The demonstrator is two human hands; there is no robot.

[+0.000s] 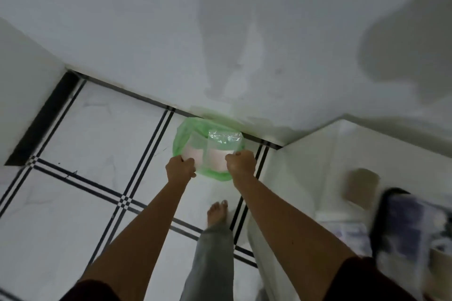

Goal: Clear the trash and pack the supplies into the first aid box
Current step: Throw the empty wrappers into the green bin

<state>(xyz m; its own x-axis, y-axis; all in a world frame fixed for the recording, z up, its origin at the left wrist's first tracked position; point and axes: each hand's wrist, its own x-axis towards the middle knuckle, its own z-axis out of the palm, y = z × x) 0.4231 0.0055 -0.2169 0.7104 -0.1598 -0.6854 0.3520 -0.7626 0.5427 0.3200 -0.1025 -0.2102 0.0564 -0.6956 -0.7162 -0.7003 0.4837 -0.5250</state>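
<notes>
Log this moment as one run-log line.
phase: trash disposal | left hand: holding clear wrapper | right hand: holding wrapper | below: green-lined bin

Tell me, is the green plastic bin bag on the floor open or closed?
Open: the green plastic bin bag gapes, its rim spread wide below clear plastic packets held by both hands.

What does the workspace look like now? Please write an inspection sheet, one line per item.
Surface: white tiled floor with black lines; white table at right.
Job's things: green-lined bin on the floor by the wall; clear packets held over it.
Clutter: blurred dark-rimmed box and a tan object on the table.
Hands: left hand and right hand each closed on a packet.
Cables: nothing seen.
Surroundings: white wall; bare foot on the floor.
</notes>
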